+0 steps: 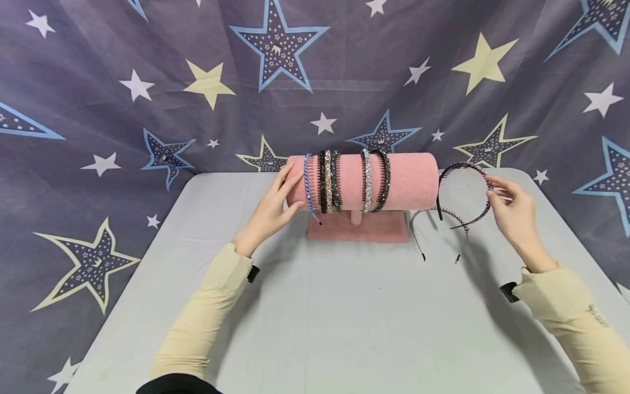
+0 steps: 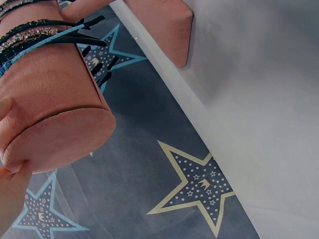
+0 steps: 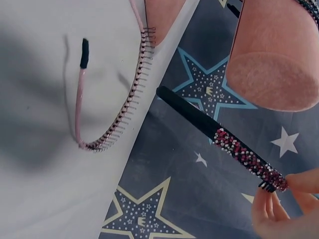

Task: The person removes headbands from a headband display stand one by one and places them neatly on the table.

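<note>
A pink padded roll (image 1: 410, 180) on a stand carries several headbands, among them a blue one (image 1: 308, 186), a silver one (image 1: 367, 180) and black ones. My left hand (image 1: 268, 210) grips the roll's left end, thumb on its end face in the left wrist view. Off the roll's right end, my right hand (image 1: 517, 210) pinches a dark headband by its side; red and white beads (image 3: 244, 157) show on that headband (image 3: 187, 109) in the right wrist view. Its ends do not touch the roll.
A thin pink headband (image 1: 453, 212) with comb teeth stands on the table (image 1: 344, 317) right of the stand's base (image 1: 384, 232), below the held headband. Behind the table hangs a dark cloth (image 1: 182, 60) with stars.
</note>
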Motion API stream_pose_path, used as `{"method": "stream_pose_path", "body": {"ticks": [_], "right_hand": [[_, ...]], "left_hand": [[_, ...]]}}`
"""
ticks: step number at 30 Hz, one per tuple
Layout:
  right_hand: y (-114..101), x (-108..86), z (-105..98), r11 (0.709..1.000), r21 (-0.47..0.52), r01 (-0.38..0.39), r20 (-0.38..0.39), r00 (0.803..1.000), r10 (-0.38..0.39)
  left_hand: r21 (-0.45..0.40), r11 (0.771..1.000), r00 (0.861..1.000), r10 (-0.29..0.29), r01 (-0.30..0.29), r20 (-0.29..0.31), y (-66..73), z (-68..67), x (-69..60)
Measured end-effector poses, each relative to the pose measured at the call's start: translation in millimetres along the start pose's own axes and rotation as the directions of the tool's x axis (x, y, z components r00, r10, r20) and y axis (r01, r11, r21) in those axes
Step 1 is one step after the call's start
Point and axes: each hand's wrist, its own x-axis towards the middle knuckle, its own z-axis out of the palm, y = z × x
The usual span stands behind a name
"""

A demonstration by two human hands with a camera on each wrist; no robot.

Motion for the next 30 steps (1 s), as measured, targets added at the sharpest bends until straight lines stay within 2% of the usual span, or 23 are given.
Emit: {"method": "stream_pose_path", "body": {"ticks": [7,11,19,24,27,30], "right_hand": [[5,1.4,-9,1.000,-0.009,0.002,0.000,1.000,-0.002],[7,2.6,-14,0.999,-0.049,0.002,0.004,1.000,-0.002],[18,6.5,-25,0.994,-0.103,-0.027,0.058,0.998,0.034],[25,7.9,-28,0.993,-0.115,-0.035,0.058,0.997,0.041],[50,15.7,-30,0.989,-0.133,-0.065,0.063,0.995,0.074],[116,31.8,-29,0.988,-0.118,-0.097,0.057,0.993,0.104]], "left_hand": [[-0.004,1.000,1.000,-0.002,0.002,-0.003,0.3,0.4,-0.6],[-0.004,1.000,1.000,-0.009,0.009,0.002,0.9,0.1,-0.4],[-0.004,1.000,1.000,-0.018,0.018,0.001,1.1,-0.1,-0.5],[0.002,1.000,1.000,-0.013,0.013,-0.008,0.4,0.4,-1.1],[0.005,1.000,1.000,-0.006,0.006,-0.010,-0.2,0.8,-1.1],[0.007,1.000,1.000,-0.003,0.003,-0.010,-0.1,1.1,-0.8]]}}
